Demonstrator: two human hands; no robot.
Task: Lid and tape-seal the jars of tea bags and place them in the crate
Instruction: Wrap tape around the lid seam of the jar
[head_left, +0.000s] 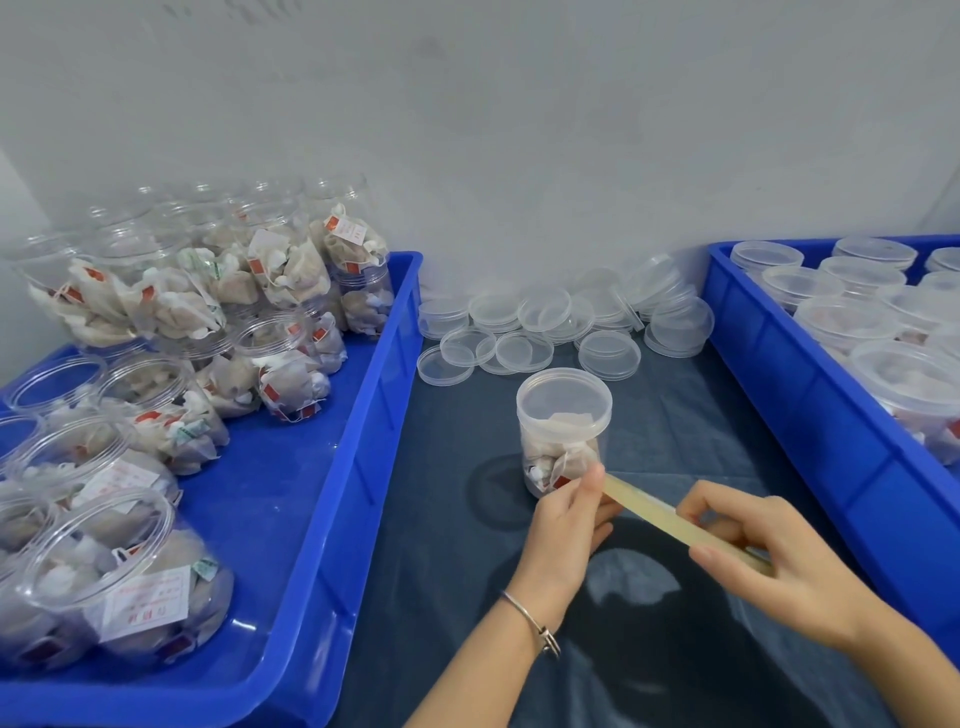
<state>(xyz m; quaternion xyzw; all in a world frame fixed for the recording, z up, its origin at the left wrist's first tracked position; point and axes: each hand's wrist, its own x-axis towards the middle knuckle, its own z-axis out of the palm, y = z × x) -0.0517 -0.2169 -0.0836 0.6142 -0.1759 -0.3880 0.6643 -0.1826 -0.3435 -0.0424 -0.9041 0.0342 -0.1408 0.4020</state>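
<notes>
Both hands pinch a strip of tape (680, 525), the left hand (571, 525) at one end and the right hand (769, 551) at the other, pulling it tight, likely to seal the lidded jar (563, 431) mid-frame. The crate (810, 384) waits at right.

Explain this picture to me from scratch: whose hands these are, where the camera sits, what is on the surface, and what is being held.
There is no machine: this is a single picture from a camera worn on a person's head, looking down at their two bare hands. The left hand and right hand stretch a strip of yellowish clear tape between them, just in front of a lidded clear plastic jar of tea bags standing on the dark blue cloth. Loose clear plastic lids lie behind it. The blue plastic crate on the left holds open jars of tea bags; the blue plastic crate on the right holds lidded jars.
</notes>
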